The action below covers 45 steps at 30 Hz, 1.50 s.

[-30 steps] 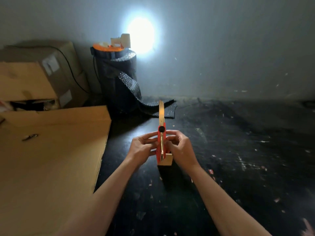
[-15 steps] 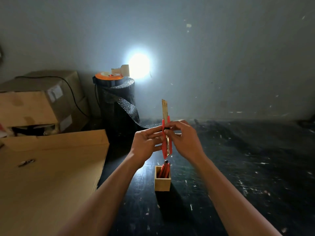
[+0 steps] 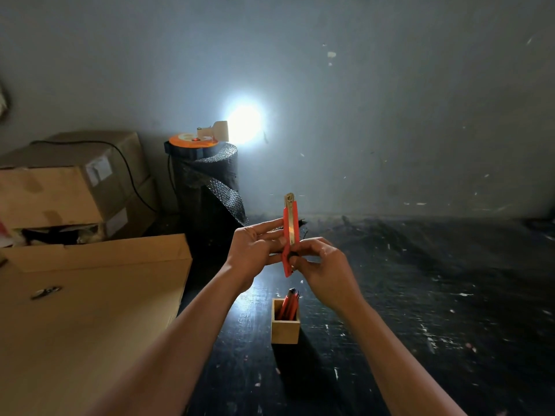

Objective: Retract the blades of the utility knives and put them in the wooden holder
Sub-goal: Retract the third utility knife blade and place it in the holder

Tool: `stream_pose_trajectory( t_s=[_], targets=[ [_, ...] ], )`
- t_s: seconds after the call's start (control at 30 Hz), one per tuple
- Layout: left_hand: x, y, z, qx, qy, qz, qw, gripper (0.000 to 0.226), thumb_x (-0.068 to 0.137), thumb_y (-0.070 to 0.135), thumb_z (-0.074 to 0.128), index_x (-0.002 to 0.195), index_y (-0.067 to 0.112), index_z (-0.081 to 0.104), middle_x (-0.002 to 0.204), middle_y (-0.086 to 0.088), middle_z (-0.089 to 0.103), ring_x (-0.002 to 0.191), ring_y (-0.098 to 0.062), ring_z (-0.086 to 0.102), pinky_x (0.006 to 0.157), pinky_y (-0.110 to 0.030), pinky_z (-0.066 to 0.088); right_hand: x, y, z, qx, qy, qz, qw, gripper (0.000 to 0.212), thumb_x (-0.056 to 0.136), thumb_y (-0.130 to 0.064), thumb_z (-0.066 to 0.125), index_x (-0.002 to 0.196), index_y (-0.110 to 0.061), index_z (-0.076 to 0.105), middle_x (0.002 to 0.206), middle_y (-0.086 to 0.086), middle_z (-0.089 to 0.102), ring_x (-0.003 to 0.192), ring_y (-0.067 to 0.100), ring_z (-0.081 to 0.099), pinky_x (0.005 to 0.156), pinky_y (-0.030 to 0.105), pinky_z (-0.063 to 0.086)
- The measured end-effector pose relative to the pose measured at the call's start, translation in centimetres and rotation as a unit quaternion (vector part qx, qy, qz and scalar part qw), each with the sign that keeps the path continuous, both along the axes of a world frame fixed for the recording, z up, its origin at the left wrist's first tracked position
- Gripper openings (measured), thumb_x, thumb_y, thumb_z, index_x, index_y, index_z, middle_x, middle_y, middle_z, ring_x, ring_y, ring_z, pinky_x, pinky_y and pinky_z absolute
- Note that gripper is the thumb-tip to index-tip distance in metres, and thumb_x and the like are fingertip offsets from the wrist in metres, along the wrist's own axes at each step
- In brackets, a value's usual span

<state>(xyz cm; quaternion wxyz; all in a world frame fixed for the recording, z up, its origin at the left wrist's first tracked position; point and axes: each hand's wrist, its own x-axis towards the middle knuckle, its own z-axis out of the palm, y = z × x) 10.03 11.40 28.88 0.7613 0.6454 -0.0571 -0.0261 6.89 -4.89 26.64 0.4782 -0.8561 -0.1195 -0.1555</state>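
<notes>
I hold a red utility knife [image 3: 290, 226] upright in front of me, above the table. My left hand [image 3: 255, 250] braces its body from the left with fingers stretched along it. My right hand [image 3: 322, 265] pinches the lower part at the black slider. Only a short blade tip shows at the knife's top. Below the hands stands a small square wooden holder [image 3: 285, 328] on the dark table, with other red utility knives [image 3: 289, 304] leaning inside it.
A large flat cardboard box [image 3: 84, 310] lies on the left, with stacked cardboard boxes [image 3: 66, 181] behind it. A black bubble-wrap roll [image 3: 210, 190] topped by an orange reel and a lit lamp [image 3: 219, 130] stands by the grey wall. The dark table [image 3: 435, 295] is paint-speckled.
The knife was lifted up away from the holder. The long extended blade has slid back into the body until only its tip shows. My right thumb moved down with the slider.
</notes>
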Motion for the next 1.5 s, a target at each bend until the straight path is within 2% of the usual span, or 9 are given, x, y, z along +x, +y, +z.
stream_pose_trajectory(
  t_s=[0.13,0.43,0.53,0.63,0.8,0.93,1.13,1.33,1.5],
  targets=[
    [0.2,0.0,0.2,0.012,-0.013,0.001,1.0,0.048,0.093,-0.011,0.066,0.135,0.011,0.067,0.112,-0.016,0.08,0.096,-0.035,0.08,0.087,-0.05,0.064,-0.6,-0.1,0.0,0.016,-0.004,-0.001,1.0,0.028,0.091,-0.014,0.072,0.116,-0.026,0.069,0.11,-0.016,0.062,0.089,-0.015,0.058,0.068,-0.006,0.04],
    [-0.1,0.0,0.8,0.014,-0.02,-0.006,1.0,0.05,0.093,-0.011,0.066,0.137,0.012,0.066,0.112,-0.015,0.08,0.096,-0.034,0.08,0.089,-0.053,0.063,-1.2,0.2,-0.1,0.015,-0.022,-0.011,1.0,0.02,0.089,-0.025,0.073,0.106,-0.028,0.062,0.096,-0.026,0.059,0.085,-0.021,0.059,0.065,-0.007,0.039],
    [-0.2,0.2,0.9,0.017,-0.018,-0.004,1.0,0.05,0.092,-0.011,0.066,0.137,0.011,0.066,0.11,-0.014,0.081,0.095,-0.034,0.08,0.089,-0.052,0.063,-1.3,0.2,-0.3,-0.003,-0.037,-0.001,0.999,0.03,0.091,-0.018,0.073,0.116,-0.03,0.063,0.105,-0.023,0.06,0.096,-0.026,0.053,0.068,-0.008,0.038],
    [-0.1,0.3,1.0,0.018,-0.019,0.003,1.0,0.05,0.092,-0.011,0.067,0.136,0.012,0.067,0.112,-0.014,0.08,0.095,-0.034,0.08,0.089,-0.054,0.063,-1.3,0.2,-0.1,-0.012,-0.032,0.0,0.999,0.031,0.091,-0.012,0.072,0.109,-0.035,0.062,0.105,-0.019,0.059,0.093,-0.03,0.051,0.068,-0.008,0.037],
    [-0.3,0.1,1.0,0.017,-0.022,0.0,1.0,0.05,0.092,-0.012,0.066,0.135,0.012,0.068,0.112,-0.014,0.08,0.095,-0.034,0.08,0.09,-0.055,0.062,-1.5,0.5,0.3,0.022,-0.026,-0.017,0.999,0.023,0.088,-0.022,0.076,0.095,-0.034,0.058,0.089,-0.029,0.06,0.087,-0.025,0.056,0.065,-0.007,0.039],
    [-0.2,0.2,1.0,0.017,-0.026,0.0,1.0,0.05,0.092,-0.011,0.066,0.136,0.012,0.067,0.112,-0.015,0.08,0.096,-0.034,0.08,0.089,-0.054,0.062,-1.8,0.3,0.2,0.011,-0.039,0.002,0.999,0.036,0.09,-0.015,0.074,0.107,-0.042,0.056,0.099,-0.027,0.061,0.095,-0.023,0.057,0.067,-0.006,0.039],
    [-0.1,-0.1,0.9,0.016,-0.025,-0.001,1.0,0.051,0.092,-0.012,0.067,0.137,0.011,0.066,0.111,-0.015,0.08,0.095,-0.035,0.08,0.087,-0.052,0.063,-1.5,0.3,0.2,0.007,-0.024,-0.006,1.0,0.018,0.091,-0.02,0.071,0.103,-0.027,0.059,0.093,-0.027,0.059,0.086,-0.026,0.056,0.065,-0.007,0.039],
    [0.0,0.1,0.5,0.01,-0.017,-0.006,1.0,0.051,0.092,-0.014,0.066,0.136,0.01,0.066,0.11,-0.015,0.081,0.095,-0.036,0.08,0.083,-0.046,0.065,-2.0,0.2,-0.1,-0.011,-0.036,-0.002,0.999,0.034,0.094,-0.019,0.069,0.116,-0.039,0.052,0.102,-0.033,0.054,0.084,-0.027,0.056,0.064,-0.009,0.037],
    [0.1,0.2,0.2,0.019,-0.02,0.001,1.0,0.049,0.092,-0.012,0.066,0.135,0.011,0.068,0.107,-0.014,0.081,0.092,-0.034,0.081,0.081,-0.045,0.066,-1.5,0.2,-0.5,-0.028,-0.019,-0.008,0.999,0.021,0.096,-0.021,0.066,0.11,-0.034,0.06,0.103,-0.024,0.057,0.078,-0.017,0.054,0.065,-0.007,0.038]
  ],
)
